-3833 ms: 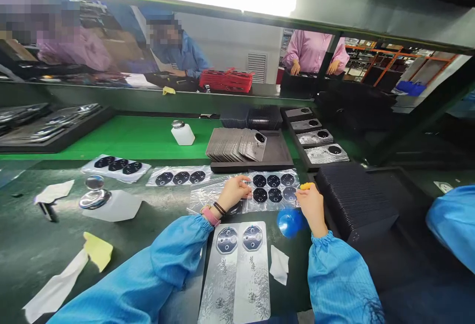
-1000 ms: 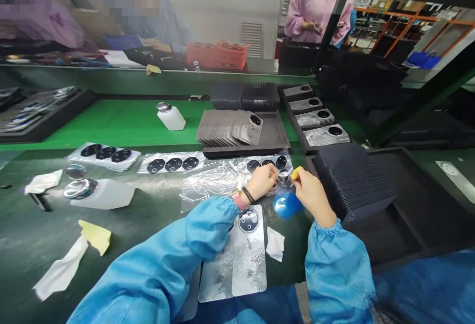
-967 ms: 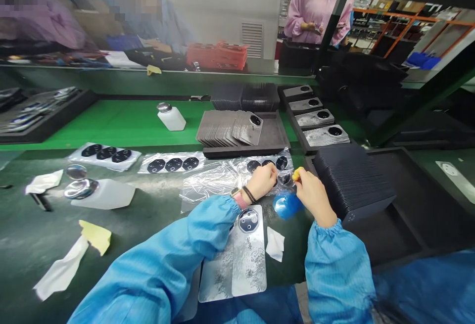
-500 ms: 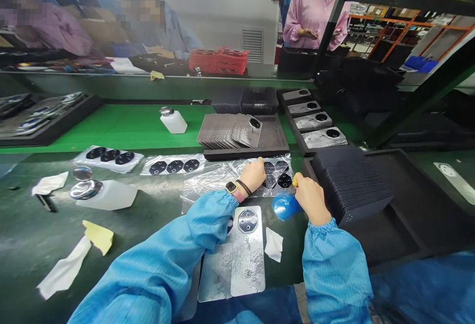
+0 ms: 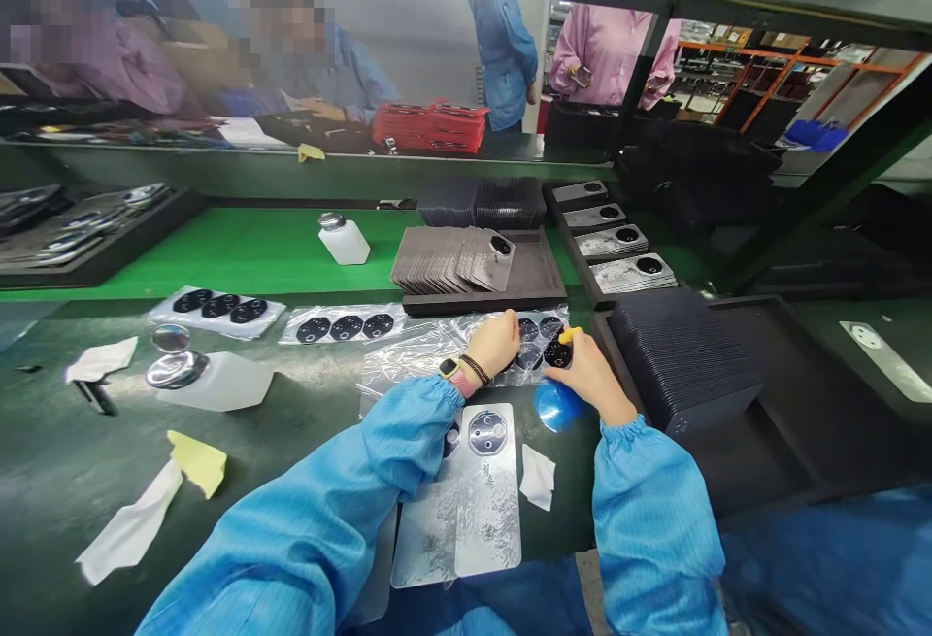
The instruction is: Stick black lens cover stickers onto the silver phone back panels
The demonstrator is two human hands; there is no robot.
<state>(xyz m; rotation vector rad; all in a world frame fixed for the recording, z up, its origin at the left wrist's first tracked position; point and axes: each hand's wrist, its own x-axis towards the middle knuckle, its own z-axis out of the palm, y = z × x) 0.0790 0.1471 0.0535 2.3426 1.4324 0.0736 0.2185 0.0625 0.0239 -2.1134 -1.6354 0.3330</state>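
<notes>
My left hand (image 5: pixel 493 343) presses closed fingers down on a clear plastic sheet (image 5: pixel 429 354) that carries several round black camera-lens pieces (image 5: pixel 530 330). My right hand (image 5: pixel 588 374) is closed on a blue suction tool (image 5: pixel 554 405) with a yellow tip (image 5: pixel 569 334), and the tip sits on one black lens piece (image 5: pixel 557 353). Two silver phone back covers (image 5: pixel 486 490) lie side by side between my blue sleeves, near the table's front edge.
Two more lens sheets (image 5: pixel 215 308) (image 5: pixel 345 327) lie to the left, beside a white dispenser bottle (image 5: pixel 211 379). White and yellow wipes (image 5: pixel 156 495) lie front left. Black trays (image 5: pixel 484 267) hold covers behind; a black tray stack (image 5: pixel 681 354) stands right. People work across the green belt (image 5: pixel 248 252).
My right hand has moved left and up, bringing the yellow tip onto a lens piece on the sheet. My left hand has stayed on the sheet. A person in blue has appeared at the back.
</notes>
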